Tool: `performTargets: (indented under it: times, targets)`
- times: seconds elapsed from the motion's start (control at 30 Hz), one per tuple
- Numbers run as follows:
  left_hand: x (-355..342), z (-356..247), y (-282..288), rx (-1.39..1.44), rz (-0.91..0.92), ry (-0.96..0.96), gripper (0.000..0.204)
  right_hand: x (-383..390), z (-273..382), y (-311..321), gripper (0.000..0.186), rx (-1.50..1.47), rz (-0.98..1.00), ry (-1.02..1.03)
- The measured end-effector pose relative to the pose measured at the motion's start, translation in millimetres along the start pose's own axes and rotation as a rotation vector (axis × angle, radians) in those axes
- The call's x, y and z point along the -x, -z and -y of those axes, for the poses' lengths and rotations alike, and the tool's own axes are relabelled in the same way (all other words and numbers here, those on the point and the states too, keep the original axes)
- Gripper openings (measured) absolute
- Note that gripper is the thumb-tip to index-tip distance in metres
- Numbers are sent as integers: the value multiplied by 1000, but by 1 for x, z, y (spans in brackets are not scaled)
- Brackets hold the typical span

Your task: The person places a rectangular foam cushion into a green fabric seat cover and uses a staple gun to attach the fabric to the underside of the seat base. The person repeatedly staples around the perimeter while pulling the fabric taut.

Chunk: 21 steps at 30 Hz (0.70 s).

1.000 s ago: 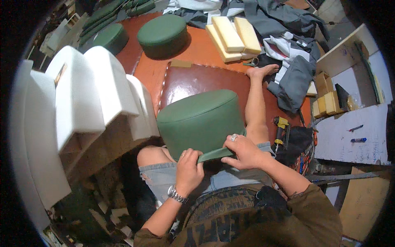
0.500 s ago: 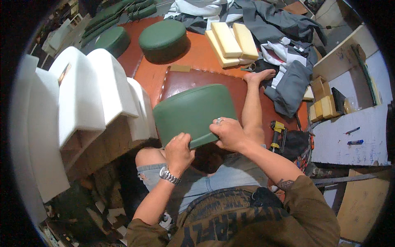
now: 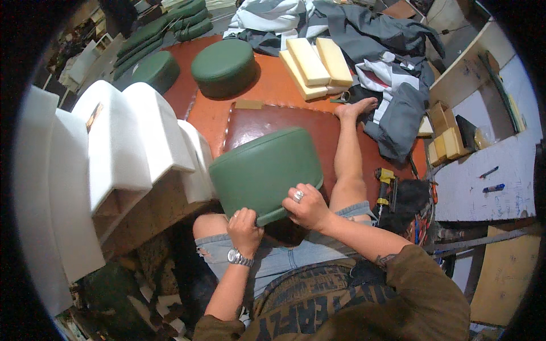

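Observation:
A curved cushion (image 3: pixel 264 167) covered in smooth green leather-like material stands between my bent legs, its broad face toward me. My left hand (image 3: pixel 245 230) is closed on its lower edge near the left corner, the fingers folded over the rim. Further right along that same edge, my right hand (image 3: pixel 307 207) grips the green covering in a closed fist. What lies under the fingers and behind the cushion is hidden.
White padded shells (image 3: pixel 119 148) stand at the left. Round green seats (image 3: pixel 223 65) and yellow foam blocks (image 3: pixel 310 62) lie at the far side, with grey fabric (image 3: pixel 401 122) heaped to the right. A yellow-and-black staple gun (image 3: pixel 385 179) lies beside my right leg.
Both hands and the cushion's lower edge have come nearer to my body. The hands keep hold of the edge. The whole view has also shifted slightly.

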<state>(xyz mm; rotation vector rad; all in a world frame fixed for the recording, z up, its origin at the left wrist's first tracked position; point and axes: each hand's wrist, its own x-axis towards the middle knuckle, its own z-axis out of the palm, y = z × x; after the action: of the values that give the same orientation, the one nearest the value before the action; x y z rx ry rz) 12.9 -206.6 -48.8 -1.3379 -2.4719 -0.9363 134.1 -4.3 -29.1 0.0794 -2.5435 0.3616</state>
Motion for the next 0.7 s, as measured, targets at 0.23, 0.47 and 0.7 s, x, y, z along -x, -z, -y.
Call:
performTargets:
  times: [0.23,0.47,0.7]
  targets:
    - [15,1,-2,32,-57,65,22,57,-41,16,50,-132,-75,-301]
    - [-44,31,13,115,10,136,22,15,-90,21,19,-703,170,-643]
    - [-100,87,32,223,214,189,25,-32,-90,6,30,-620,227,-444]
